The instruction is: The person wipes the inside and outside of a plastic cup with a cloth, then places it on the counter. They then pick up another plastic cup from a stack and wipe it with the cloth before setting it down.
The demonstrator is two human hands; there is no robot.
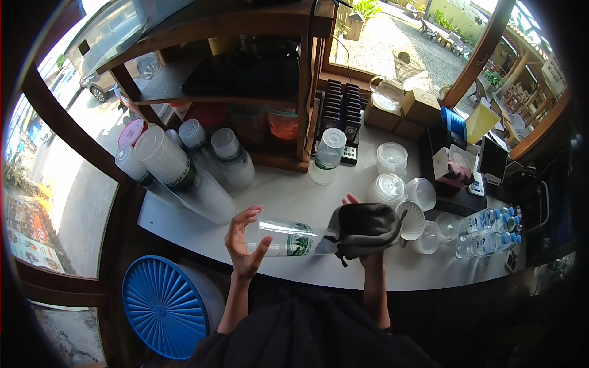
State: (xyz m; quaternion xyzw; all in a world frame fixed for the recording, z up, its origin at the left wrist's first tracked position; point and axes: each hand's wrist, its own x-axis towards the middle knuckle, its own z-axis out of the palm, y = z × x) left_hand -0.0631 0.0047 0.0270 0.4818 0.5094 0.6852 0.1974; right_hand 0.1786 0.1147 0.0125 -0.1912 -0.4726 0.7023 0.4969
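A clear plastic cup stack (276, 237) with a green printed band lies sideways in front of me, above the counter's near edge. My left hand (245, 245) curves around its left end, thumb below and fingers above. At the other end, a dark grey cloth pouch (367, 228) with a dangling cord meets the stack. My right hand (370, 259) is mostly hidden behind this pouch and holds it; only some fingertips above and the palm's lower edge show. Beyond the stack, another clear cup (325, 165) with a green band stands upside down on the counter.
Tall cup stacks (202, 187) stand at left beside a wooden shelf (245, 98). Round clear containers (391, 158) and water bottles (485, 236) occupy the right side. A black rack of pagers (340, 116) stands at the back. Below left is a blue-lidded bin (162, 310).
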